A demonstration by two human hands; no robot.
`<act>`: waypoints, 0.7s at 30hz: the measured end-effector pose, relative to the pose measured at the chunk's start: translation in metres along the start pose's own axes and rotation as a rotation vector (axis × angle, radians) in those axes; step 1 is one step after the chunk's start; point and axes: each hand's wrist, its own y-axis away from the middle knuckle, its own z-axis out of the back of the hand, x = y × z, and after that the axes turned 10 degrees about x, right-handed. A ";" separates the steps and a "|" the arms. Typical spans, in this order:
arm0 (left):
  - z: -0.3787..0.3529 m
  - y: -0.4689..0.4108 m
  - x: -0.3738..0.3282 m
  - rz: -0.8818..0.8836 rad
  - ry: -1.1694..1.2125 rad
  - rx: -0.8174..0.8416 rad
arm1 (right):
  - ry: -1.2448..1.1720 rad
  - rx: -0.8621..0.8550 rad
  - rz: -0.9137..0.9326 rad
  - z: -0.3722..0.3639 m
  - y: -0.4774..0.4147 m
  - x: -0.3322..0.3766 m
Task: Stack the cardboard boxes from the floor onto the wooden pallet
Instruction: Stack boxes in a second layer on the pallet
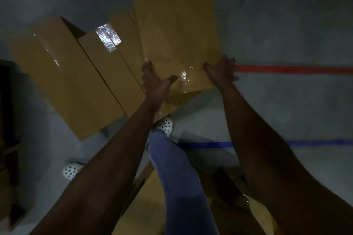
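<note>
Both hands grip the near end of a long tan cardboard box (pixel 175 25). The left hand (pixel 154 80) is on its left edge w/ the thumb spread over the top face. The right hand (pixel 221 71) is on the right edge, thumb on top & fingers down the side. The box is pinched btw the two. A strip of clear glossy tape (pixel 184 77) runs along the top face btw the thumbs.

Nearest, under the forearms, more brown cardboard (pixel 141 206) lies on the grey floor (pixel 286 110), partly hidden by a blue trouser leg (pixel 177 173). One white perforated clog (pixel 72 170) stands left of that leg. The other white clog (pixel 165 124) is just below the box's near end, which sits above it, raised. A blue floor line (pixel 315 142) runs off to the right.

Further out, left of the held box, a wide tan cardboard box (pixel 63 74) & a narrower tan cardboard box (pixel 112 66) lie side by side on the floor, touching. The narrower one has a shiny tape patch (pixel 108 37) at its far end. A red floor line (pixel 296 69) runs right from the right hand. The held box stretches away out of the top of view. The far end is unseen, so can't tell if it rests on the floor.
</note>
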 end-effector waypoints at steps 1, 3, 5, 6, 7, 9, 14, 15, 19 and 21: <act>0.015 0.006 -0.005 -0.040 -0.045 -0.040 | -0.017 0.005 -0.006 -0.007 0.018 0.009; 0.054 0.025 -0.025 -0.124 -0.153 -0.156 | -0.072 0.022 -0.015 -0.022 0.068 0.031; 0.090 0.038 -0.049 -0.166 -0.284 -0.272 | -0.135 0.007 -0.022 -0.036 0.114 0.046; 0.113 0.050 -0.063 -0.187 -0.347 -0.317 | -0.160 -0.003 -0.007 -0.043 0.144 0.054; 0.136 0.065 -0.076 -0.204 -0.411 -0.342 | -0.189 0.001 0.011 -0.050 0.174 0.060; 0.184 0.098 -0.095 -0.182 -0.535 -0.355 | -0.236 0.013 0.044 -0.065 0.238 0.075; 0.311 0.194 -0.079 -0.035 -0.582 -0.443 | -0.220 0.081 0.116 -0.112 0.382 0.120; 0.339 0.216 -0.070 -0.010 -0.553 -0.470 | -0.195 0.101 0.145 -0.121 0.410 0.131; 0.442 0.306 -0.026 0.104 -0.386 -0.617 | -0.033 0.183 0.316 -0.158 0.507 0.176; 0.488 0.347 -0.004 0.139 -0.344 -0.699 | 0.049 0.207 0.397 -0.178 0.553 0.199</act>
